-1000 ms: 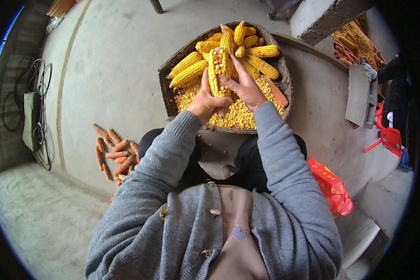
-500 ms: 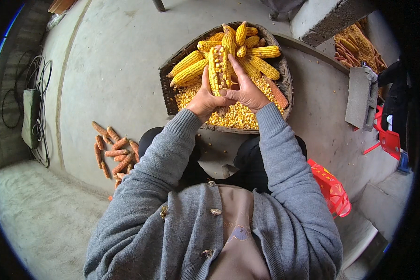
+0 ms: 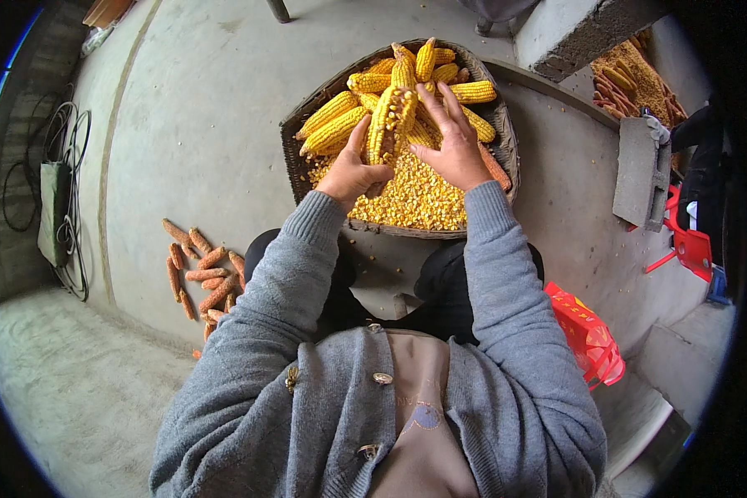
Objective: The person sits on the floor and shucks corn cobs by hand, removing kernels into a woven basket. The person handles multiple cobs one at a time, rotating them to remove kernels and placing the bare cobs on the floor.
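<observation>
My left hand (image 3: pixel 354 170) is closed round the lower end of an ear of corn (image 3: pixel 388 129), held up over a woven basket (image 3: pixel 295 170). Part of this ear's kernels are gone and the bare cob shows in a strip. My right hand (image 3: pixel 456 145) has its fingers apart just right of the ear; whether the fingertips still touch it I cannot tell. Loose yellow kernels (image 3: pixel 415 199) cover the near part of the basket. Behind them lie several whole ears (image 3: pixel 332 129), and a stripped cob (image 3: pixel 495 168) rests by the right wall.
Several stripped cobs (image 3: pixel 212 274) lie on the floor at left. A red bag (image 3: pixel 585 336) is by my right side. Farther right stand a concrete block (image 3: pixel 642 174) and a red stool (image 3: pixel 689 245); a heap of corn (image 3: pixel 635 79) lies behind. Cables (image 3: pixel 75 149) hang along the left wall.
My right hand has come away from the ear's lower end, moving right with its fingers spreading. The ear has turned and tilted slightly in my left hand.
</observation>
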`<state>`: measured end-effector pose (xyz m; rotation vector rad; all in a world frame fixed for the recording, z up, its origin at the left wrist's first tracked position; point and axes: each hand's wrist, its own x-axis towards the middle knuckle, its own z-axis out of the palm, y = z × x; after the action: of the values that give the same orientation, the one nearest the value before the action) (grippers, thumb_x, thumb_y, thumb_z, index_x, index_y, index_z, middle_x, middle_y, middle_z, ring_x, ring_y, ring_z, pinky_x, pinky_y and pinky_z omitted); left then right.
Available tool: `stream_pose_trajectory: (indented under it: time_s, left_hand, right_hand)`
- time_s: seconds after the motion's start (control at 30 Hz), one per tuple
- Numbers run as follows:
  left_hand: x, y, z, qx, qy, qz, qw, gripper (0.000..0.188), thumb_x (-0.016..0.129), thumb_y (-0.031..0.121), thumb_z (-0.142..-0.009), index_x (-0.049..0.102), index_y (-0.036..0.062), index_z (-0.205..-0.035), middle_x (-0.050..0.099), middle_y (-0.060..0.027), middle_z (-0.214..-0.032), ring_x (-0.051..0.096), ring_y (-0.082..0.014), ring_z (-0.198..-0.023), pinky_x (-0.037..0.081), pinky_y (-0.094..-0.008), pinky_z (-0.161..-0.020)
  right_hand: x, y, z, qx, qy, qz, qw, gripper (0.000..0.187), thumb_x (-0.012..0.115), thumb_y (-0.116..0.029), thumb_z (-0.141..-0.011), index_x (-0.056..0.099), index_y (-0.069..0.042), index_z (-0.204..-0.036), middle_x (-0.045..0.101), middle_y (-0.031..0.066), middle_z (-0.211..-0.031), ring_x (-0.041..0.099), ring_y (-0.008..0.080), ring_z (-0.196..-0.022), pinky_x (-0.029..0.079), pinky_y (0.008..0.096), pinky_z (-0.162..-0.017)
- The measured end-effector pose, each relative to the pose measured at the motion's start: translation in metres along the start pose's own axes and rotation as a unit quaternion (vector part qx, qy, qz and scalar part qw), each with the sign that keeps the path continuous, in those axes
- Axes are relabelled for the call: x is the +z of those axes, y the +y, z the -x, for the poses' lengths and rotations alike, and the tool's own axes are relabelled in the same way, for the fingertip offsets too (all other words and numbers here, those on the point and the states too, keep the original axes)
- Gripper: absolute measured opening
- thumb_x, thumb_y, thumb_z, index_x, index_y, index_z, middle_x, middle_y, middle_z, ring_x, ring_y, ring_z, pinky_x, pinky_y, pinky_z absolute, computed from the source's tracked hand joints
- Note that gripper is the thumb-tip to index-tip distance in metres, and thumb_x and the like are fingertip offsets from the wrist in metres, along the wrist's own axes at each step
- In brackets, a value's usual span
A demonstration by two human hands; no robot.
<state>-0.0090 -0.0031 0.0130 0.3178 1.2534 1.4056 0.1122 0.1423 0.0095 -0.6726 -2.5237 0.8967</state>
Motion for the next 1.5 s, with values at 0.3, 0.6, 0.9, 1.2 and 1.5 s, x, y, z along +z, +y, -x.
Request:
stream_pose_trajectory:
  time_s: [0.3,0.6,0.9,1.2,1.5]
  left_hand:
    - [-0.001,0.001,-0.004,0.256,0.057,-0.552,0.791,0.077,0.053,-0.009,-0.061,0.038,0.0202,-0.131,0.048,-0.0176,-0.116,0.056,-0.0316,-0.095,0.047,-0.0371,-0.08]
    - [-0.002,0.0,-0.006,0.297,0.133,-0.595,0.735,0.072,0.047,-0.012,-0.064,0.044,0.0202,-0.128,0.048,-0.015,-0.12,0.053,-0.0273,-0.104,0.047,-0.0345,-0.081]
    - [-0.024,0.037,0.009,-0.039,-0.062,0.001,0.997,0.063,0.06,-0.007,-0.07,0.044,0.0107,-0.128,0.055,-0.0006,-0.075,0.052,-0.0085,-0.056,0.046,-0.0217,-0.053]
    - [-0.018,0.018,-0.014,0.118,0.028,-0.005,0.993,0.066,0.07,0.007,-0.072,0.033,0.0007,-0.126,0.056,-0.0116,-0.107,0.057,-0.0179,-0.089,0.045,-0.0321,-0.079]
    - [0.003,0.002,-0.014,0.119,0.04,0.119,0.985,0.048,0.068,0.014,-0.076,0.043,0.0026,-0.115,0.056,-0.0062,-0.105,0.054,-0.0172,-0.096,0.043,-0.0319,-0.086]
  right_hand:
    - [0.016,-0.014,-0.001,-0.06,-0.04,0.14,0.987,0.08,0.068,-0.004,-0.067,0.033,-0.029,-0.134,0.032,0.0043,-0.136,0.03,0.0244,-0.127,0.021,0.0452,-0.103]
    - [0.014,-0.002,-0.002,-0.022,0.026,0.109,0.994,0.083,0.066,0.003,-0.064,0.033,-0.027,-0.134,0.031,0.0061,-0.137,0.031,0.0242,-0.126,0.025,0.043,-0.1]
    - [-0.005,0.011,-0.006,-0.01,-0.06,0.009,0.998,0.071,0.071,-0.007,-0.062,0.044,-0.023,-0.125,0.05,0.0081,-0.107,0.055,0.0273,-0.095,0.047,0.0359,-0.08]
    - [0.023,-0.003,-0.002,0.11,-0.076,-0.22,0.966,0.066,0.08,-0.025,-0.063,0.046,0.0,-0.114,0.059,0.0087,-0.103,0.056,0.0184,-0.094,0.045,0.0318,-0.083]
    - [-0.008,-0.01,-0.004,0.088,-0.097,-0.322,0.938,0.053,0.072,-0.026,-0.074,0.052,-0.001,-0.116,0.06,0.0088,-0.1,0.058,0.0167,-0.084,0.048,0.0284,-0.075]
